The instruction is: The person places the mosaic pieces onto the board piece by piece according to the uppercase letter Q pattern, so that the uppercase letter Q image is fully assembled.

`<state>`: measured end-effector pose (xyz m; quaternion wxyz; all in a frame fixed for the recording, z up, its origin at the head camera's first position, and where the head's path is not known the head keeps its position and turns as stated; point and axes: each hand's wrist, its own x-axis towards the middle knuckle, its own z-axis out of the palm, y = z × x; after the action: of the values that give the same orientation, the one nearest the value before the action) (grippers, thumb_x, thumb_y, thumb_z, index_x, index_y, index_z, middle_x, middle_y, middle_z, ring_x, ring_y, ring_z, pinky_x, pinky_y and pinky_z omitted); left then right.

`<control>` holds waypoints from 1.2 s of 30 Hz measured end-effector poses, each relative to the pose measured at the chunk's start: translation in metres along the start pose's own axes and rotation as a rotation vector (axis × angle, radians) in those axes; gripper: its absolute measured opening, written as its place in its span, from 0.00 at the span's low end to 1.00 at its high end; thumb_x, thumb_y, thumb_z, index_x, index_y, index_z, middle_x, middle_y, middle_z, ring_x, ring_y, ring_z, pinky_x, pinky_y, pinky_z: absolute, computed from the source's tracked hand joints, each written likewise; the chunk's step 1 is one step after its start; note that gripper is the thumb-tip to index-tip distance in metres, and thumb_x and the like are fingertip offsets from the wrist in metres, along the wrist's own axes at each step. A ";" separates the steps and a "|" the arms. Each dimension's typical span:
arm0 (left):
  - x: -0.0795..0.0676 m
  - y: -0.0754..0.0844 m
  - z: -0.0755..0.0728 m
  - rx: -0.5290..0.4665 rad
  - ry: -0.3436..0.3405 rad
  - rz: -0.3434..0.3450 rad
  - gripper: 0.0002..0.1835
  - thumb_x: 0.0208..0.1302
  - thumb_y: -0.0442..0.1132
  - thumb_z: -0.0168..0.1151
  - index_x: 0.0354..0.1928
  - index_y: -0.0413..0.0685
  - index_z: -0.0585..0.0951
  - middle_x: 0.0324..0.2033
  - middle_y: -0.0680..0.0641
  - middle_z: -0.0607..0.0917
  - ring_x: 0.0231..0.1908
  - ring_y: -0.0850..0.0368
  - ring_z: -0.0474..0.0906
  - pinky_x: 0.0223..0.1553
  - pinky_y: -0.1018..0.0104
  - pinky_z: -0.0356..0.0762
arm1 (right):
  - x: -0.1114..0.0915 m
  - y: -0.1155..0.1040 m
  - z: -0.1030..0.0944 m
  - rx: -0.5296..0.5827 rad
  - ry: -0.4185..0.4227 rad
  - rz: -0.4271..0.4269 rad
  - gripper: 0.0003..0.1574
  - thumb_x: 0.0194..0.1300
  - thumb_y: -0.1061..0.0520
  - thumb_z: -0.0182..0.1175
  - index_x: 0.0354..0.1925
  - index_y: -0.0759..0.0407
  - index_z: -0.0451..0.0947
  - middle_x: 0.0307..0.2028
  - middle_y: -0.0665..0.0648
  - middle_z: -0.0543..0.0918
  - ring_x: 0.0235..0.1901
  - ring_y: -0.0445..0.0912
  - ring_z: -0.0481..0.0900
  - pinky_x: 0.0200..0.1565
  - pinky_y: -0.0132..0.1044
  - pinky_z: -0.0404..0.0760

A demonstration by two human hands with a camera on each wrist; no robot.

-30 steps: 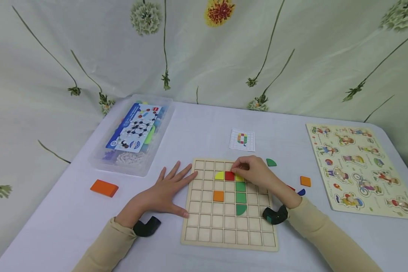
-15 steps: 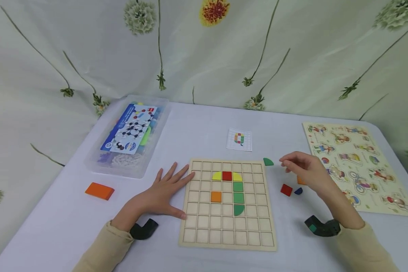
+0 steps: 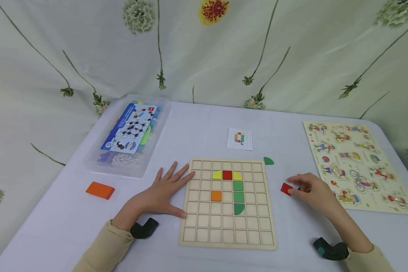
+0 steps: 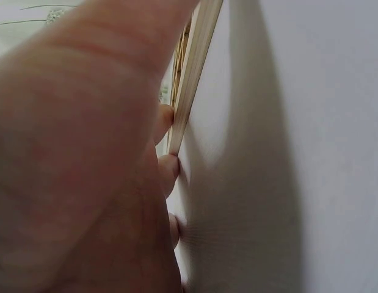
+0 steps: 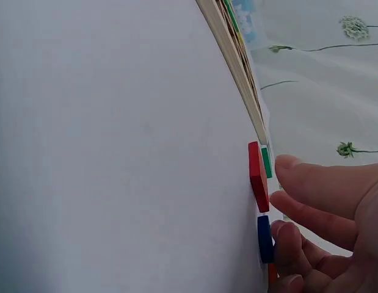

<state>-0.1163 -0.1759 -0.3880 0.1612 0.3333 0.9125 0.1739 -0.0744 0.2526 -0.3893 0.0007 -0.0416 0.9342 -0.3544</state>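
Observation:
My left hand [image 3: 161, 194] is spread flat, its thumb and fingertips resting on the left rim of the wooden grid board [image 3: 194, 240]. On the board lie two yellow quarter-circles, a red square [image 3: 227, 175] between them, several green pieces [image 3: 238, 197] and an orange square [image 3: 216, 195]. Right of the board, my right hand [image 3: 314, 192] reaches over a loose red square tile [image 5: 256, 177], thumb tip at its edge and index finger close by, the two apart. A blue half-round piece [image 5: 265, 239] lies beside the tile, under the curled fingers.
A green quarter-circle [image 3: 268, 161] lies off the board's upper right corner. Behind the board is a pattern card [image 3: 239, 139]. A clear plastic box [image 3: 129, 136] and an orange block [image 3: 100, 190] are at left; a picture puzzle board [image 3: 360, 166] is at right.
My right hand has left the yellow quarter-circle on the board, moved right, then come down to the loose red tile. The left hand has stayed on the board's rim.

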 end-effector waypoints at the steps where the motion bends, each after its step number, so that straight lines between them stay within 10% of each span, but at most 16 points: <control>1: 0.000 0.000 0.000 0.000 -0.001 -0.001 0.62 0.39 0.73 0.64 0.73 0.53 0.50 0.72 0.46 0.42 0.68 0.42 0.24 0.59 0.36 0.22 | 0.000 -0.001 0.002 -0.016 0.004 -0.008 0.18 0.52 0.62 0.70 0.44 0.64 0.82 0.31 0.54 0.74 0.26 0.46 0.67 0.24 0.32 0.66; 21: 0.000 0.002 -0.001 -0.004 -0.001 -0.005 0.62 0.39 0.71 0.67 0.73 0.53 0.50 0.72 0.46 0.42 0.68 0.42 0.24 0.59 0.36 0.22 | 0.003 -0.017 0.009 -0.082 0.048 -0.090 0.11 0.53 0.69 0.67 0.32 0.58 0.76 0.26 0.49 0.78 0.26 0.45 0.71 0.27 0.33 0.72; 36: -0.001 0.003 -0.002 -0.007 -0.003 -0.012 0.62 0.39 0.71 0.67 0.73 0.53 0.50 0.72 0.47 0.41 0.68 0.43 0.23 0.59 0.37 0.21 | 0.019 -0.071 0.044 0.579 -0.220 -0.077 0.07 0.59 0.72 0.59 0.37 0.69 0.72 0.31 0.62 0.81 0.30 0.53 0.83 0.35 0.37 0.81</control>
<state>-0.1144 -0.1748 -0.3851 0.1649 0.3275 0.9136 0.1755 -0.0862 0.1693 -0.3752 0.1002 -0.1133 0.7865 -0.5987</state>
